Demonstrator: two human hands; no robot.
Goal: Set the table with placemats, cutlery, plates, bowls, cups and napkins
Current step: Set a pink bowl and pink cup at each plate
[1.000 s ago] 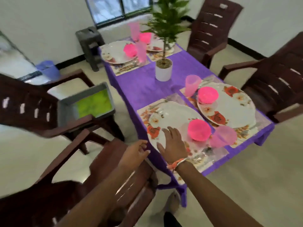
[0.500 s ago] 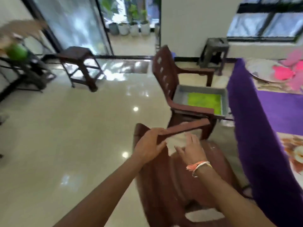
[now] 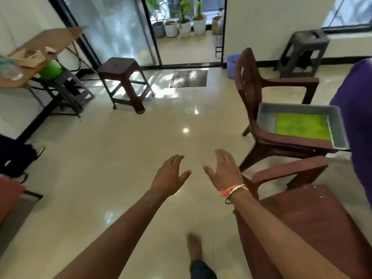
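One gray tray with a flat green sheet in it sits on a brown chair. It is well apart from the right hand, off to that hand's right and further away. The left hand is near the right one. Both hang over the shiny floor, fingers spread wide, holding nothing. A purple tablecloth shows just past the tray.

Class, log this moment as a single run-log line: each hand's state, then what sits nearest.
left hand: open, empty | right hand: open, empty | grey tray: on chair seat, green sheet inside
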